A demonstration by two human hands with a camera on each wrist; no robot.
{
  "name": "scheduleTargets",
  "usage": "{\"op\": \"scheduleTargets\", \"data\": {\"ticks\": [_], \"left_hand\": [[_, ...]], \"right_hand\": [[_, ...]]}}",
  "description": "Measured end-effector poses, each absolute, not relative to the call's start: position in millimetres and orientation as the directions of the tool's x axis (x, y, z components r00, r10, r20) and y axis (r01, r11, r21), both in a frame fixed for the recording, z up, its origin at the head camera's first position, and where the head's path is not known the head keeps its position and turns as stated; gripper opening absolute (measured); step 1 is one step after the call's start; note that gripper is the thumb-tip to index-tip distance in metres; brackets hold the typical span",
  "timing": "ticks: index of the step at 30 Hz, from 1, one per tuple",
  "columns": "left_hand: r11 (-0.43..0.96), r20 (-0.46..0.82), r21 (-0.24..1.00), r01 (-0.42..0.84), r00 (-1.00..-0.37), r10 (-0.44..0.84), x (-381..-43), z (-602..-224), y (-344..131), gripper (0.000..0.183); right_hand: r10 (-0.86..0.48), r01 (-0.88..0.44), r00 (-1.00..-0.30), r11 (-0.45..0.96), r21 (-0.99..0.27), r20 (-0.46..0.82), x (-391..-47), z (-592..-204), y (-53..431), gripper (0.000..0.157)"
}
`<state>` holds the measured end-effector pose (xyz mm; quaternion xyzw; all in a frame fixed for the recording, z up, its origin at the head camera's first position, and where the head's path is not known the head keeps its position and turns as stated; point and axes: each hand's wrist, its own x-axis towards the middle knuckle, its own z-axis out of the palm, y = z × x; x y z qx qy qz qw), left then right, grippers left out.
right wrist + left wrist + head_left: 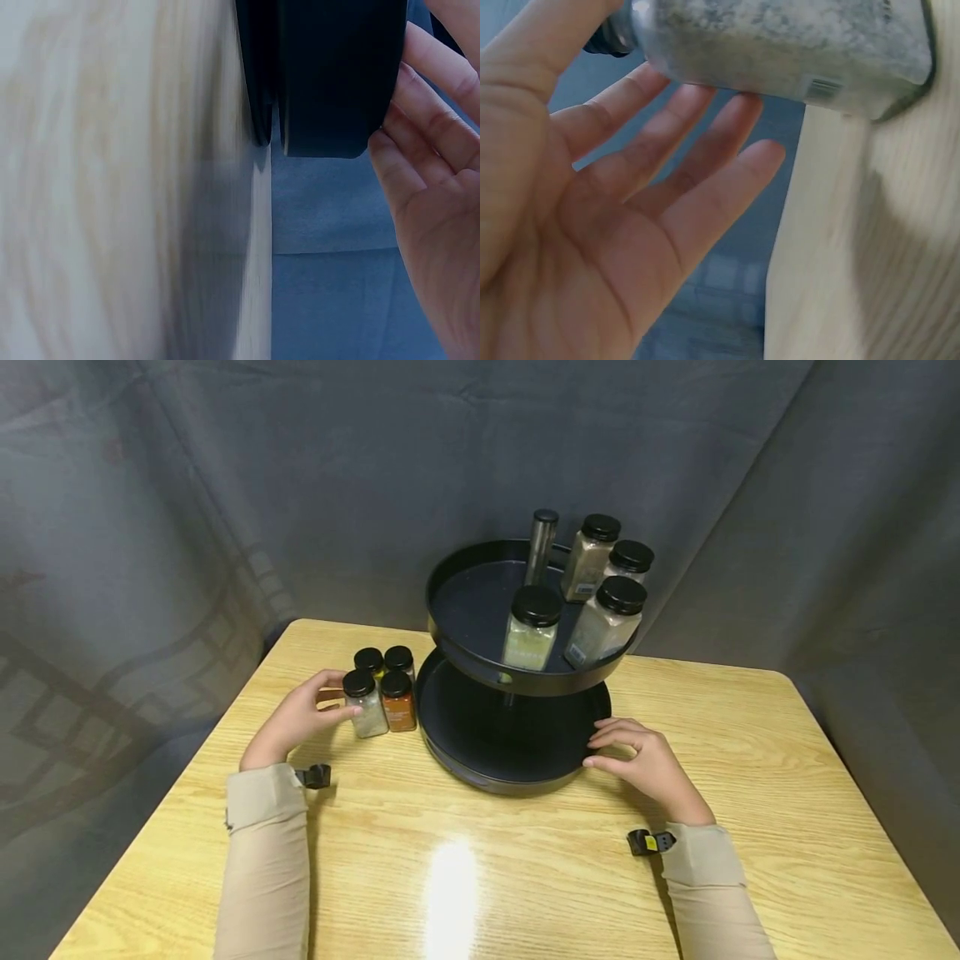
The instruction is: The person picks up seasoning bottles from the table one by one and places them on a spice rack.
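Note:
My left hand (300, 714) is at a small square spice jar (368, 714) with a black lid and pale, flaky contents, standing on the table. The thumb lies along its near side, the fingers on its far left side; in the left wrist view the fingertips meet the jar (780, 56). Beside it stands a jar of orange-red spice (399, 714), with two more black-lidded jars (399, 658) behind. My right hand (645, 762) touches the right rim of the black two-tier turntable's lower tray (480, 777), fingers mostly straight. The right wrist view shows fingertips along the tray wall (337, 82).
The upper tray (450, 627) carries several larger spice jars (531, 631) on its right and front, and a dark post (542, 547) rises from it. Wooden table (375, 860) lies under everything; a grey curtain (337, 485) hangs behind.

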<state>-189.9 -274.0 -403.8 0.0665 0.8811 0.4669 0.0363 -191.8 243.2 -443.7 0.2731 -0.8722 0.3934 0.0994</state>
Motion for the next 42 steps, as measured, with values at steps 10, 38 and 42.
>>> {"op": "scheduleTargets", "data": {"ticks": [10,38,42], "left_hand": [[0.448,0.018,0.89,0.085,-0.988,0.151,-194,-418,-275,0.062],[0.451,-0.01,0.891,0.052,-0.991,0.134,-194,-424,-283,0.063],[0.478,-0.013,0.877,0.049,-0.992,0.126,-194,-422,-282,0.064]], "right_hand": [[-0.415,-0.557,-0.828,0.541,-0.63,0.376,-192,-443,244,0.023],[-0.399,-0.532,-0.845,0.554,-0.641,0.356,-193,-441,243,0.022],[-0.394,-0.529,-0.847,0.551,-0.645,0.358,-193,-442,244,0.023]]}}
